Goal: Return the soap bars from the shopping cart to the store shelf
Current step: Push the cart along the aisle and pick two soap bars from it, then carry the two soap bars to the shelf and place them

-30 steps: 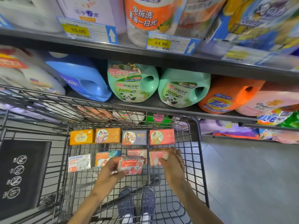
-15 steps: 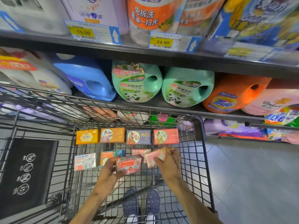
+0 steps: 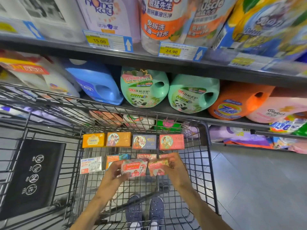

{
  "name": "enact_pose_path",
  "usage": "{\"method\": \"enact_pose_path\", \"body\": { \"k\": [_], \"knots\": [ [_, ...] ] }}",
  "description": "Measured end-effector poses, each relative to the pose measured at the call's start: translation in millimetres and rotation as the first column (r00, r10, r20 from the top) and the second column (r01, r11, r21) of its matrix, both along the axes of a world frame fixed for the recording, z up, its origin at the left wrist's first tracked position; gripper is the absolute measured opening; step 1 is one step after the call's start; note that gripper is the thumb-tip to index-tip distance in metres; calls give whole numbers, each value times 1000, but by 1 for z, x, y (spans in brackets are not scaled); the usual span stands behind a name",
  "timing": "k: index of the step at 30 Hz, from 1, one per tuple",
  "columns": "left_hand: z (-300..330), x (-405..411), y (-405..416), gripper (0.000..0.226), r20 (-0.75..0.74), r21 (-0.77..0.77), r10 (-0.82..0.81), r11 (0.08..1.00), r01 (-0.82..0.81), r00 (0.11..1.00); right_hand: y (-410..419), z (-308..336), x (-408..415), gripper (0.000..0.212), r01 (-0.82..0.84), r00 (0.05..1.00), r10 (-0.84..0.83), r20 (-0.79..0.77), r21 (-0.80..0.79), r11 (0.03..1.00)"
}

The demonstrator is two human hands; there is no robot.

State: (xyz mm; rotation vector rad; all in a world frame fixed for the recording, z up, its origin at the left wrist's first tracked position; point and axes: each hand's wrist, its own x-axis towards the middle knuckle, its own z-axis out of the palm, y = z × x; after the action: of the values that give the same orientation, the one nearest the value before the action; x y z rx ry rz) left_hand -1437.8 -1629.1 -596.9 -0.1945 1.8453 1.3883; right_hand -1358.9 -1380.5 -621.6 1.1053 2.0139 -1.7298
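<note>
Several boxed soap bars lie in the wire shopping cart. The far row holds an orange box, a brown-orange box, a dark blue box and a red box. Nearer lie a white Goat Soap box and an orange-blue one. My left hand grips a pink-red Goat Soap box, lifted above the cart floor. My right hand holds a pink-orange soap box beside it. Two more pink boxes show partly behind them.
Store shelves rise just beyond the cart, carrying detergent jugs: blue, two green, orange Tide. Price tags hang on the upper shelf edge. A lower shelf holds bagged goods. Grey floor lies to the right. My shoes show below the cart.
Both hands have lifted their soap boxes up off the cart floor and brought them closer together. The view has moved closer to the shelf.
</note>
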Motion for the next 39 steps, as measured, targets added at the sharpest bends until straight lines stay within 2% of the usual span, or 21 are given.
{"method": "enact_pose_path", "body": {
  "k": [3,7,11,16,19,21,23,28,34,39],
  "knots": [
    [17,0,2,36,-5,51,56,997,-56,998,3,20,3,43,21,999,-22,-30,-41,999],
    [51,-6,6,45,-42,87,100,992,-96,994,13,59,7,28,67,993,-72,-91,-53,996],
    [105,-20,22,37,-134,153,49,988,-28,990,28,118,8,36,93,975,-98,-198,-38,995],
    [196,-38,44,44,-277,210,-30,974,91,960,60,218,19,30,154,945,-157,-287,-34,988],
    [256,-39,68,56,-370,205,-112,958,199,922,87,281,41,39,201,917,-181,-355,22,979],
    [298,-32,93,38,-405,218,-164,938,269,900,107,325,64,41,245,899,-209,-385,47,968],
    [332,-25,123,30,-458,212,-212,917,338,863,128,367,90,38,315,868,-258,-425,67,947],
    [414,17,208,30,-617,199,-313,826,528,722,179,451,179,42,515,746,-411,-523,62,855],
    [486,104,323,29,-675,244,-414,657,714,611,235,519,309,39,715,593,-546,-592,74,696],
    [522,211,422,31,-724,256,-466,503,826,508,284,555,429,44,801,478,-593,-647,44,598]
  ]
}}
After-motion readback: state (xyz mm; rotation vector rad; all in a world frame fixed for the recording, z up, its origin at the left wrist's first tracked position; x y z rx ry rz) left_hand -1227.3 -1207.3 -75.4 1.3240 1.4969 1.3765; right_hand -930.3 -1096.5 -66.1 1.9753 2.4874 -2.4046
